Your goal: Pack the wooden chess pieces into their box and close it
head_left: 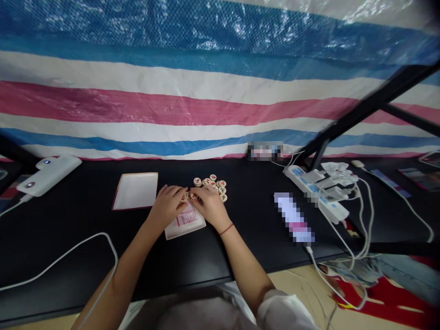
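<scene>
Several round wooden chess pieces (pixel 212 184) with red marks lie in a cluster on the black table (pixel 75 229). My left hand (pixel 168 204) and my right hand (pixel 210 205) meet just in front of the cluster, fingers curled and pinching a few pieces between them. Under both hands lies a folded white paper board (pixel 185 222) with red grid lines. A red string circles my right wrist.
A white box lid (pixel 136 190) lies left of my hands. A white power bank (pixel 48 173) with a cable sits far left. A power strip (pixel 316 188) with plugs and tangled white cables lies at right. A striped tarp hangs behind the table.
</scene>
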The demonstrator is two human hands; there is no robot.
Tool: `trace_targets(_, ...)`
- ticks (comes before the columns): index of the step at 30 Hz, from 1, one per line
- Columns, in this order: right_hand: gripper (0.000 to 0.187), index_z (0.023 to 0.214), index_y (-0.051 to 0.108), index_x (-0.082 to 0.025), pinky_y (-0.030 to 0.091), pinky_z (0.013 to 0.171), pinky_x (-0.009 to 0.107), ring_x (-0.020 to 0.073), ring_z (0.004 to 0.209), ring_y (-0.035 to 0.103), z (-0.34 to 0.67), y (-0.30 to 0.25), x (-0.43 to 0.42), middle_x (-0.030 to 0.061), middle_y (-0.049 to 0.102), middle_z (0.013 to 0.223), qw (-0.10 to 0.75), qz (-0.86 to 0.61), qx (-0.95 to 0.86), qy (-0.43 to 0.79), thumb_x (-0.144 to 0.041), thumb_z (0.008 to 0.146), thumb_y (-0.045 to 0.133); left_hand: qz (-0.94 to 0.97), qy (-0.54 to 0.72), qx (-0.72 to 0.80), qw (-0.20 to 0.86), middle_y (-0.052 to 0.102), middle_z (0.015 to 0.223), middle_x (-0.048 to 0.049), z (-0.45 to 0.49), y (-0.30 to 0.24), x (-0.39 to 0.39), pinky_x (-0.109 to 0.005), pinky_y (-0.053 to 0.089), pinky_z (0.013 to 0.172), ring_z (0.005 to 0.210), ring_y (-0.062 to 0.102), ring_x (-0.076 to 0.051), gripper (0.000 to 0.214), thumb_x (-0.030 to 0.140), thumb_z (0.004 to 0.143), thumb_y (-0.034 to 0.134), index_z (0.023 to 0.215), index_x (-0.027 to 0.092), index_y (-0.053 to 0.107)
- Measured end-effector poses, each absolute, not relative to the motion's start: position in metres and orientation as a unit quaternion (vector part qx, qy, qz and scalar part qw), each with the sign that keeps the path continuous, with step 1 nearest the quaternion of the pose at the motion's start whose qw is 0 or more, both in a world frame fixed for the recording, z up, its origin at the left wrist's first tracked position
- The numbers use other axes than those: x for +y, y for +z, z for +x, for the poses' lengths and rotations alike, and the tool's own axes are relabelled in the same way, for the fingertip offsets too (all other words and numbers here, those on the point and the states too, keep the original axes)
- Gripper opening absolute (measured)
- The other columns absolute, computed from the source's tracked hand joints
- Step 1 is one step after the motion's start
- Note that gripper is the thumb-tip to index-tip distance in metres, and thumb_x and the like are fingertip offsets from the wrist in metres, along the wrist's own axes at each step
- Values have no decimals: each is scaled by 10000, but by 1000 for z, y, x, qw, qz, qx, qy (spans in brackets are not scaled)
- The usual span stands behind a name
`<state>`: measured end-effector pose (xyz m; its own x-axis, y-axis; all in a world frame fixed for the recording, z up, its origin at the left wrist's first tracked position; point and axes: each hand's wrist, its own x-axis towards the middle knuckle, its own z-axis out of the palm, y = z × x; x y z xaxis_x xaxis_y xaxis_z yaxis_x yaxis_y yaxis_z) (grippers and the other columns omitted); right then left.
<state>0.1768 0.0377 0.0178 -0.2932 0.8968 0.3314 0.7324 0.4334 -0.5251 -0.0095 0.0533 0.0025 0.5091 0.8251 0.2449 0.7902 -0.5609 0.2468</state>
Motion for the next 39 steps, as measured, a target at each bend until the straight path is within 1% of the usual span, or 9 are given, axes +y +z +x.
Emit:
trace_targets(4, 125, 958, 709, -215, 441, 915, 360, 215, 972, 564, 176, 15, 41, 59, 696, 1058, 295, -498, -807, 121, -178, 877, 622, 868, 162, 463, 72, 656, 1172, -101, -13, -4, 52, -440, 431, 990, 1090, 588, -264, 385, 327, 910, 509, 1258, 172, 562)
trace_targets(9, 128, 966, 729, -215, 449, 876, 357, 221, 942, 552, 176, 14, 42, 78, 632, 985, 281, -503, -811, 107, -211, 874, 639, 859, 160, 481, 70, 652, 1174, -105, -12, -5, 49, -427, 463, 933, 1076, 588, -265, 388, 332, 926, 480, 1273, 180, 561)
trace_targets(12, 149, 999, 721, -217, 448, 871, 372, 233, 933, 551, 175, 15, 41, 83, 629, 984, 277, -506, -809, 110, -232, 881, 633, 851, 156, 499, 59, 649, 1175, -102, -12, -4, 47, -426, 473, 894, 1051, 591, -271, 384, 340, 927, 484, 1273, 197, 568)
trace_targets(17, 124, 983, 702, -222, 432, 908, 382, 236, 969, 549, 174, 16, 40, 67, 661, 1021, 283, -501, -808, 127, -234, 879, 635, 846, 171, 501, 53, 644, 1166, -99, -12, -5, 45, -410, 473, 870, 1041, 583, -267, 369, 319, 930, 478, 1270, 210, 571)
trace_targets(23, 121, 953, 696, -217, 436, 828, 363, 236, 896, 545, 173, 14, 41, 68, 622, 924, 261, -521, -807, 95, -197, 850, 635, 851, 153, 500, 52, 636, 1167, -101, -12, -5, 45, -391, 476, 843, 1016, 579, -261, 384, 320, 941, 470, 1297, 201, 552)
trace_targets(28, 87, 911, 674, -194, 436, 823, 353, 231, 880, 536, 171, 14, 41, 68, 611, 909, 252, -523, -809, 90, -175, 841, 626, 857, 147, 491, 52, 641, 1137, -103, -13, -4, 46, -390, 468, 863, 984, 576, -249, 380, 301, 957, 434, 1298, 186, 554)
trace_targets(32, 64, 878, 659, -199, 437, 817, 349, 235, 883, 534, 170, 15, 42, 69, 607, 901, 253, -527, -807, 87, -167, 837, 621, 858, 146, 490, 47, 643, 1138, -99, -14, -5, 46, -382, 463, 855, 971, 576, -241, 380, 299, 959, 421, 1302, 202, 552)
trace_targets(35, 57, 886, 655, -200, 443, 820, 354, 236, 886, 544, 169, 15, 41, 73, 612, 913, 266, -523, -804, 99, -193, 835, 632, 856, 139, 495, 51, 639, 1153, -103, -13, -6, 47, -385, 462, 844, 1003, 571, -253, 394, 308, 959, 427, 1319, 192, 536)
trace_targets(39, 90, 909, 649, -198, 454, 837, 342, 223, 901, 571, 173, 16, 40, 71, 631, 913, 336, -506, -783, 135, -263, 854, 620, 853, 137, 501, 52, 637, 1159, -107, -12, -7, 50, -391, 465, 829, 1017, 572, -263, 409, 320, 948, 446, 1328, 191, 528)
